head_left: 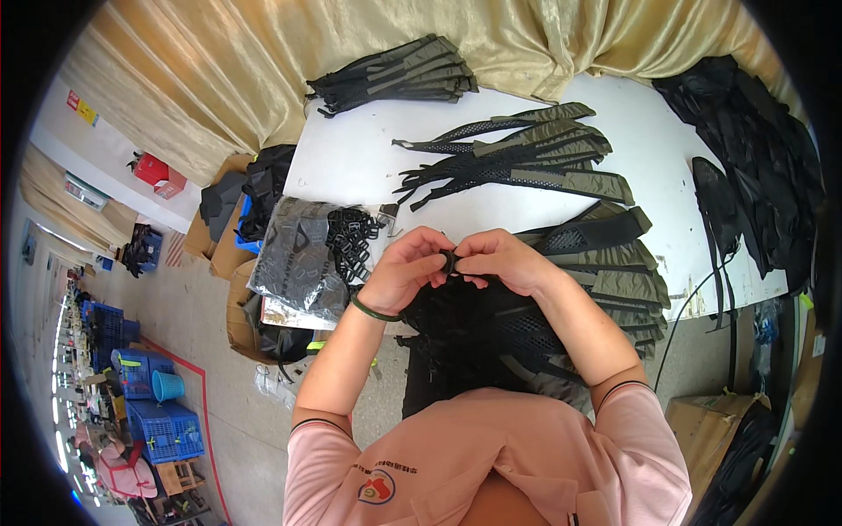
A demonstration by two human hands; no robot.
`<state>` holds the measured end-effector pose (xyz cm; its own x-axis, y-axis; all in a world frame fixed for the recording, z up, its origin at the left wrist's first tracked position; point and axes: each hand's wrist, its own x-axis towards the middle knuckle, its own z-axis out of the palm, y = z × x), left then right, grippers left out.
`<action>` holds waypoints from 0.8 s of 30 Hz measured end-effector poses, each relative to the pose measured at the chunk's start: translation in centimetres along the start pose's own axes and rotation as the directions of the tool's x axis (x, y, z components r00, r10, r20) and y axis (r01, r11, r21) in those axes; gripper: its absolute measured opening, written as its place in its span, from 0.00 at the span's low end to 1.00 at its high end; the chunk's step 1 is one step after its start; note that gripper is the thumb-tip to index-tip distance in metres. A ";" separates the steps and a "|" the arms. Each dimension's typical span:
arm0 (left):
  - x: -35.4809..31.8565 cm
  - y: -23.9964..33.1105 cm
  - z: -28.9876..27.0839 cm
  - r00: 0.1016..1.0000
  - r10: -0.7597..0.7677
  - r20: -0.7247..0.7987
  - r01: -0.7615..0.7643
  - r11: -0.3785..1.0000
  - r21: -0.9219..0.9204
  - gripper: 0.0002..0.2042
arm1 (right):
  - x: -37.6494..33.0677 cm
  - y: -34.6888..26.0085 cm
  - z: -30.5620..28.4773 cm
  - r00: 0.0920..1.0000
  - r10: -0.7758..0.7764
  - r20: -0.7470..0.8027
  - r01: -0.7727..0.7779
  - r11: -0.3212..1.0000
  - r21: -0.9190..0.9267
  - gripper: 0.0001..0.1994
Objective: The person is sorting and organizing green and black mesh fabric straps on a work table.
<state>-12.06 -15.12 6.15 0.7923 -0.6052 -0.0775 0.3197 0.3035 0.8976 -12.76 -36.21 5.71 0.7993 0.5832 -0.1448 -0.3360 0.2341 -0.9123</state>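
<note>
In the head view, the left hand (pixel 410 270) and the right hand (pixel 502 261) are together above the near side of the white table (pixel 342 167). Both hands pinch, with thumb and fingers, one small black piece (pixel 450 262); it is too covered to tell its exact kind. A green bangle (pixel 375 311) is around the left wrist. At the left end of the table there are loose black plastic buckles (pixel 353 238), touching a clear plastic bag (pixel 298 263). Olive-and-black padded straps (pixel 561 145) lie fanned in the table's middle; another strap bundle (pixel 408 72) is at its far edge, and a third strap pile (pixel 627 285) is at its near edge, partly behind the right forearm. Black fabric items (pixel 754 149) are heaped on the table's right end.
</note>
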 end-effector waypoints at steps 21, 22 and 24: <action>1.0 0.5 2.7 0.986 -0.026 -0.163 -0.010 0.976 -0.217 0.09 | -1.3 -0.6 1.8 0.827 -0.550 -0.116 0.390 0.710 -0.587 0.10; 1.1 0.2 2.9 0.986 -0.025 -0.162 -0.011 0.976 -0.216 0.09 | -1.2 -0.7 1.8 0.711 -0.702 -0.048 0.457 0.513 -0.727 0.12; 1.2 -0.5 3.1 0.986 -0.071 -0.148 -0.012 0.869 -0.495 0.09 | -1.2 -0.5 1.3 0.684 -0.729 -0.026 0.462 0.460 -0.758 0.13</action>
<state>-12.88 -18.25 6.95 0.8358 -0.5097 -0.2042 0.5256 0.6352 0.5658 -14.17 -36.01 6.77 0.8048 0.2077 0.5561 0.5920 -0.2129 -0.7773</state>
